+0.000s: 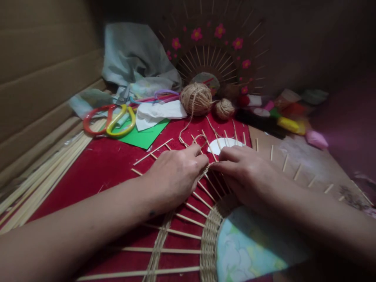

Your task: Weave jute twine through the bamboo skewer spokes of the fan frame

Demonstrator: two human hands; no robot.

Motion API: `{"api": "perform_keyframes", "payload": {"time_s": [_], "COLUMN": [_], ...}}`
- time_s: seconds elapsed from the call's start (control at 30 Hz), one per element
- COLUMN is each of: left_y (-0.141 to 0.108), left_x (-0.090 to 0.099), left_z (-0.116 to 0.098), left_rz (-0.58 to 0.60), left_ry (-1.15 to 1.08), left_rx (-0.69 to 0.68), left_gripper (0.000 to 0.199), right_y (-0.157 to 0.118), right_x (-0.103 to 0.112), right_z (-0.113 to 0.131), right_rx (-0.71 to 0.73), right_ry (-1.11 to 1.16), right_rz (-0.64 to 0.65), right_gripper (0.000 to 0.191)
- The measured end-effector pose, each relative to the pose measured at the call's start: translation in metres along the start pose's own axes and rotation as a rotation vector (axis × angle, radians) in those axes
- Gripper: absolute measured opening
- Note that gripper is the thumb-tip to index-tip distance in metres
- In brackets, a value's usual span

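A half-round frame of thin wooden sticks (179,250) fans out from a woven twine band (210,239) around a pale blue patterned centre (243,246). A narrower twine band (160,244) crosses the sticks farther out. My left hand (176,172) is closed at this outer band, fingers pinching the twine among the sticks. Opposite it, my right hand (246,168) pinches at the same spot, thumb and fingertips almost meeting the left. The twine (185,126) runs from a large twine ball (196,98) down to my left hand. My fingers partly hide the gripped strand.
Red-and-yellow-handled scissors (109,120) lie on green paper (147,133) at left, near a bundle of sticks (49,176). A smaller twine ball (225,109), white paper (160,113) and a flowered fan (205,43) stand behind. Coloured clay-like lumps (288,124) lie right.
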State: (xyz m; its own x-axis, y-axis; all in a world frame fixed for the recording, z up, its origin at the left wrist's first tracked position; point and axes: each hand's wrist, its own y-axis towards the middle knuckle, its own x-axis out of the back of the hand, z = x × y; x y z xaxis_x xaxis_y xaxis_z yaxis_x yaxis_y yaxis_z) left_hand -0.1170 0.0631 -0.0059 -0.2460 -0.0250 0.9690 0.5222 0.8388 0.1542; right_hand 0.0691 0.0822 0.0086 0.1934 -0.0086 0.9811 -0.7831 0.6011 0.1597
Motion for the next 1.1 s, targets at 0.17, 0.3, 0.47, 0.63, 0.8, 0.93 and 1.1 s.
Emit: {"api": "perform_keyframes", "payload": {"time_s": [0.17,0.3,0.47,0.63,0.8,0.93,1.1], "left_y": [0.001,0.002,0.004,0.005,0.007,0.012,0.015], "left_x": [0.005,0.014,0.021,0.024,0.021,0.014,0.004], "left_z": [0.004,0.011,0.022,0.038,0.046,0.048,0.052], "left_rz": [-0.013,-0.026,-0.063,-0.037,-0.070,-0.145,-0.197], "left_ry": [-0.063,-0.045,0.008,-0.002,-0.009,-0.015,0.043], "left_rx": [-0.003,0.002,-0.017,-0.026,-0.024,0.019,0.101], "left_gripper": [0.022,0.015,0.015,0.015,0.017,0.020,0.020], "right_y": [0.001,0.002,0.001,0.002,0.001,0.000,-0.001], "right_x": [0.000,0.001,0.002,0.002,0.003,0.003,0.001], "right_z": [0.000,0.003,0.003,0.002,0.000,0.000,0.001], "right_rx": [0.010,-0.004,-0.012,-0.024,-0.028,-0.020,-0.018], "right_ry": [-0.021,-0.019,-0.009,0.016,0.061,0.058,0.058], "right_rz": [0.026,0.033,0.044,0.059,0.058,0.056,0.043], "right_gripper": [0.021,0.024,0.024,0.021,0.023,0.025,0.024]}}
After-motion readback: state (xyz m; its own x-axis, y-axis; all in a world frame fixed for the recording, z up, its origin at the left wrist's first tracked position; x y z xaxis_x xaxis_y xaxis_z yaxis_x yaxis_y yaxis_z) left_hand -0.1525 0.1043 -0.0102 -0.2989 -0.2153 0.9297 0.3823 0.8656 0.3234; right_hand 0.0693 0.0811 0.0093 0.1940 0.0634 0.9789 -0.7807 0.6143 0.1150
